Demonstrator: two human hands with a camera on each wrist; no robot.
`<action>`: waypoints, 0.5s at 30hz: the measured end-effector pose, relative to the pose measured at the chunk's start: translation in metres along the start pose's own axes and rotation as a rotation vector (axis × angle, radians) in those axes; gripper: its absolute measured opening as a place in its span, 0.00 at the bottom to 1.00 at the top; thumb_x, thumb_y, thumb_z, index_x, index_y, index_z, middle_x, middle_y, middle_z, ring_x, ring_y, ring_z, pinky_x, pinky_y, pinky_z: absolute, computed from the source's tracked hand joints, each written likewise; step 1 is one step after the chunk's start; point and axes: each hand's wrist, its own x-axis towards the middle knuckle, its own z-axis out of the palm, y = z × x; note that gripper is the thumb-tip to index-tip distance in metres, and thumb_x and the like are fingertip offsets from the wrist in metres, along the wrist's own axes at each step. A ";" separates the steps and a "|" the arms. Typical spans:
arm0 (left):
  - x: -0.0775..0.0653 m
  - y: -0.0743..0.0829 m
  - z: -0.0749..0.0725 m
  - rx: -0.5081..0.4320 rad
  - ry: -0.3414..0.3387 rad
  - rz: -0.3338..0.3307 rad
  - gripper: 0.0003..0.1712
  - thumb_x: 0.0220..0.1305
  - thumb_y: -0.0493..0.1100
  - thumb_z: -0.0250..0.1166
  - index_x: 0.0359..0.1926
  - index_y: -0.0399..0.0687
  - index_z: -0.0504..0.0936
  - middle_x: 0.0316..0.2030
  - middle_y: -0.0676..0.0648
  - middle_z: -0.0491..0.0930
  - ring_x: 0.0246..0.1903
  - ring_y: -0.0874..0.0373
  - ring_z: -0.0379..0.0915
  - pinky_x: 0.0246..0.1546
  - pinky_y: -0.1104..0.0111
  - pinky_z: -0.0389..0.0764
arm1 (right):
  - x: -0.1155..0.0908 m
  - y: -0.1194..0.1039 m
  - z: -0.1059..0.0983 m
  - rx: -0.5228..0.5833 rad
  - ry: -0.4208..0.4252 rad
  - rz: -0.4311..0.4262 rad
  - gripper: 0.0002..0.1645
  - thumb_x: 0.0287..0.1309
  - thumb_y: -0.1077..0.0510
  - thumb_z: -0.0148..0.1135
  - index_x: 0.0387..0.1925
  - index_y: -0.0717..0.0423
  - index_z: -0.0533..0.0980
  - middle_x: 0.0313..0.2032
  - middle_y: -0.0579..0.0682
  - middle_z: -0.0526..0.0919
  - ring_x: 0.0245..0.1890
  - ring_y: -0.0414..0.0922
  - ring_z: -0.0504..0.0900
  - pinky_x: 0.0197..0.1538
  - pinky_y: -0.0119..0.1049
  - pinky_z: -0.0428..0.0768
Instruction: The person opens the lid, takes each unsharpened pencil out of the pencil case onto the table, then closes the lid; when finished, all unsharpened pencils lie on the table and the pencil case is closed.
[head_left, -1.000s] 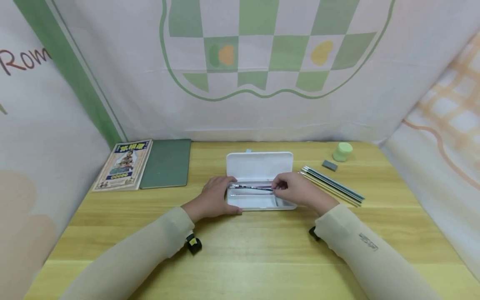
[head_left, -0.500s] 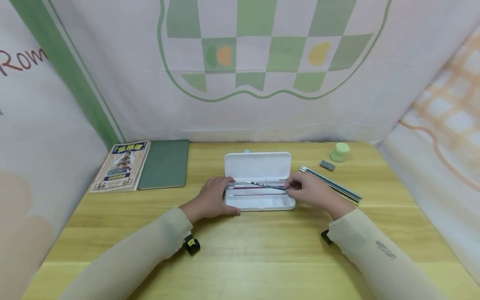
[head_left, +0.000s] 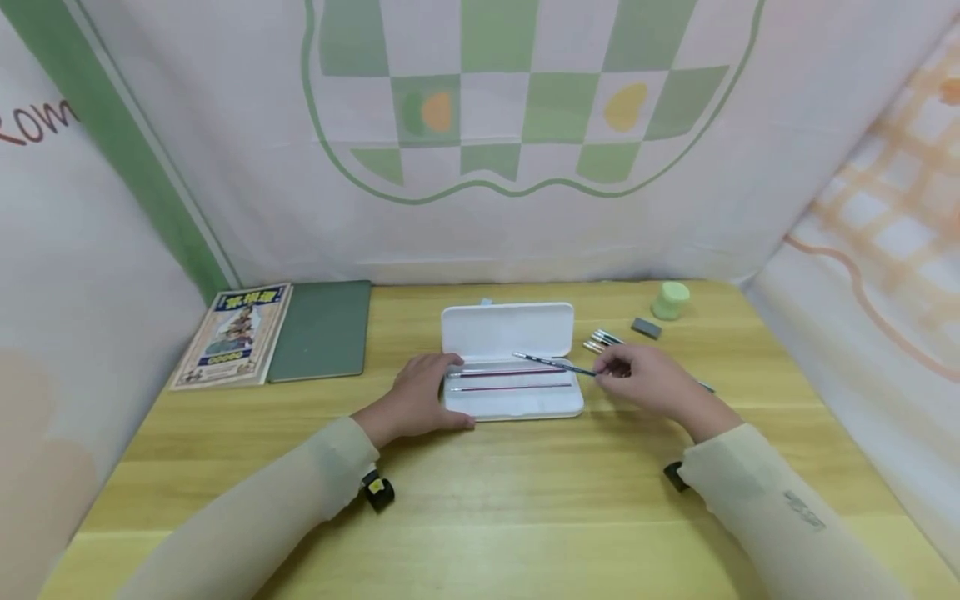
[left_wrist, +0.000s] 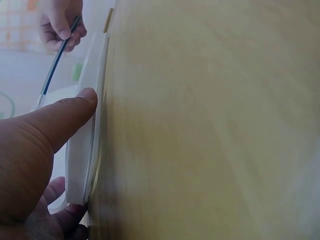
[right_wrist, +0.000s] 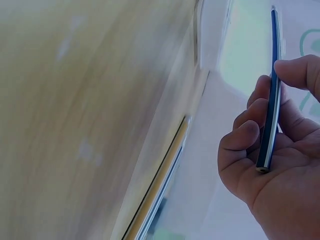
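Note:
The white pencil case [head_left: 517, 405] lies on the table with its lid raised at the back. My left hand [head_left: 416, 396] grips the case's left end, thumb along the front edge and fingers behind. In the left wrist view the thumb lies on the side wall of the case [left_wrist: 81, 165]. Two thin dark red pencils [head_left: 510, 387] lie lengthwise inside it. A dark blue-green striped pencil [head_left: 551, 362] is pinched between my right thumb and fingers, its tip pointing left over the case. My right hand [head_left: 648, 381] is just right of the case, above the table.
Several more pencils [head_left: 603, 337] lie right of the case, partly hidden under my right hand. Behind them are a grey eraser [head_left: 646, 327] and a small light-green container [head_left: 671, 300]. At the back left lie an illustrated book [head_left: 236, 336] and a green notebook [head_left: 321, 332].
The right hand has drawn the striped pencil rightward out of the case and now holds it beyond the right end. My left hand keeps its grip on the case.

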 end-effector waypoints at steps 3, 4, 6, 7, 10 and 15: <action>-0.001 0.001 -0.002 -0.003 0.000 -0.004 0.59 0.50 0.68 0.79 0.77 0.52 0.63 0.75 0.46 0.64 0.76 0.45 0.51 0.76 0.48 0.53 | -0.006 0.008 -0.007 -0.002 0.024 0.016 0.08 0.67 0.54 0.67 0.43 0.53 0.84 0.39 0.48 0.84 0.39 0.46 0.79 0.43 0.40 0.80; -0.001 0.001 -0.002 -0.002 0.000 -0.006 0.59 0.51 0.68 0.79 0.77 0.52 0.63 0.76 0.46 0.63 0.76 0.45 0.51 0.76 0.48 0.53 | -0.008 0.011 -0.009 -0.004 0.030 0.020 0.08 0.67 0.54 0.67 0.43 0.54 0.84 0.39 0.49 0.84 0.39 0.46 0.79 0.43 0.40 0.80; -0.002 0.002 -0.003 -0.001 0.000 -0.008 0.59 0.51 0.68 0.79 0.77 0.52 0.63 0.76 0.46 0.63 0.76 0.45 0.51 0.76 0.48 0.53 | -0.012 0.017 -0.014 -0.005 0.039 0.035 0.09 0.68 0.54 0.66 0.44 0.55 0.84 0.40 0.49 0.84 0.40 0.46 0.80 0.44 0.40 0.81; -0.002 0.002 -0.003 -0.005 0.002 -0.006 0.59 0.51 0.67 0.80 0.77 0.52 0.64 0.76 0.46 0.64 0.76 0.45 0.51 0.76 0.48 0.53 | -0.014 0.021 -0.016 -0.007 0.044 0.037 0.10 0.68 0.54 0.66 0.44 0.55 0.84 0.40 0.50 0.84 0.41 0.46 0.80 0.44 0.40 0.81; -0.003 0.003 -0.003 -0.008 0.004 -0.003 0.59 0.51 0.67 0.80 0.76 0.51 0.64 0.75 0.45 0.64 0.76 0.44 0.51 0.76 0.48 0.53 | -0.019 0.032 -0.022 -0.002 0.057 0.049 0.11 0.69 0.54 0.66 0.46 0.57 0.83 0.41 0.50 0.85 0.42 0.47 0.80 0.45 0.39 0.81; -0.001 0.004 -0.001 -0.006 -0.002 -0.004 0.58 0.50 0.67 0.80 0.76 0.51 0.64 0.76 0.45 0.63 0.76 0.44 0.50 0.76 0.47 0.52 | -0.027 0.048 -0.028 -0.010 0.079 0.080 0.13 0.70 0.52 0.65 0.47 0.57 0.83 0.44 0.52 0.86 0.44 0.48 0.81 0.48 0.42 0.81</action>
